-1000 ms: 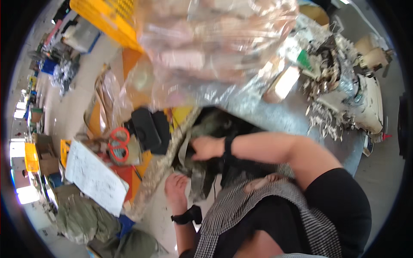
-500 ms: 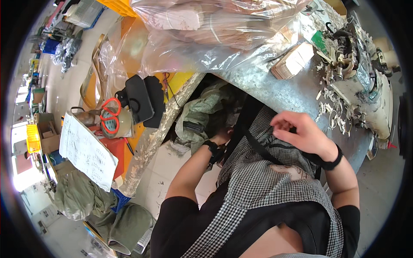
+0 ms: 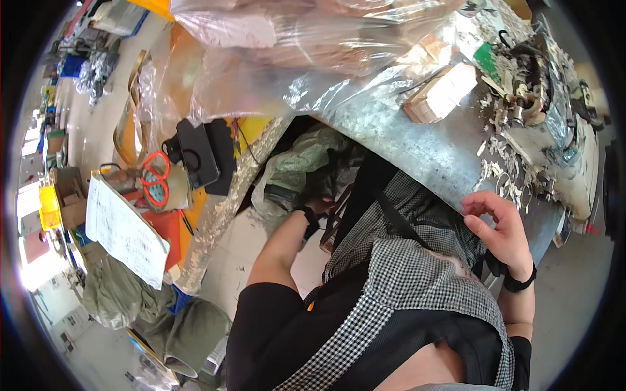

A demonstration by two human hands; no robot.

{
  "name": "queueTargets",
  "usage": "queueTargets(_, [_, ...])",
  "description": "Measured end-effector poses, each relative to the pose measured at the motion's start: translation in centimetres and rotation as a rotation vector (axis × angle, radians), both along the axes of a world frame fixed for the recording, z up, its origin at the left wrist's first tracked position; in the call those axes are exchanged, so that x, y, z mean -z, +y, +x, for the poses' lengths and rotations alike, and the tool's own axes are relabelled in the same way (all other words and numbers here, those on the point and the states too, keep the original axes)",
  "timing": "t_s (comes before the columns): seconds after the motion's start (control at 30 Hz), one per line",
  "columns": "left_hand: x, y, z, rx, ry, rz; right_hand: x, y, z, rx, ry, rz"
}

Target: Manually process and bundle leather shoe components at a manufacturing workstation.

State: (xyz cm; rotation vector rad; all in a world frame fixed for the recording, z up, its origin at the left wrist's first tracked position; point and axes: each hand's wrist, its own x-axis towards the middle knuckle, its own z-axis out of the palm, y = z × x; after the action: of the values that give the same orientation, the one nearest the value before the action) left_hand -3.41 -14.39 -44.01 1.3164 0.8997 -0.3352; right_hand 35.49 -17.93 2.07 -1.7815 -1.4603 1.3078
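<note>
My left hand [image 3: 318,204] reaches down into the dark gap below the table edge, beside a crumpled, pale greenish plastic bag [image 3: 295,171] with dark contents. Shadow hides its fingers, so whether it holds anything does not show. At the near edge of the grey metal worktop [image 3: 417,156], my right hand [image 3: 499,228] hovers with loosely bent fingers and the thumb apart. It is open, with nothing visible in it. A checked apron [image 3: 430,280] covers my lap and front.
Clear plastic sheeting [image 3: 280,72] covers bundled pieces at the back. A stacked block of pale pieces [image 3: 440,94] sits near a scrap-littered machine [image 3: 548,130]. Leftward lie orange-handled scissors [image 3: 155,189], a black phone [image 3: 197,156] and a written sheet [image 3: 124,231].
My right hand has moved right and slightly nearer, away from the apron to the worktop edge. The left arm has shifted slightly left, reaching farther in by the bag. The view has shifted slightly.
</note>
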Motion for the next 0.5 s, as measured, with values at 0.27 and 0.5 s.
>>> queueTargets(0.27, [0.5,-6.5,-17.1,0.760,0.777,0.093,0.7,1.3,0.1,-0.065,-0.046,-0.070])
queueTargets(0.5, [-15.7,-2.2,-9.5,0.115,0.249,0.052,1.4,4.0,-5.0,-0.234,-0.017,-0.037])
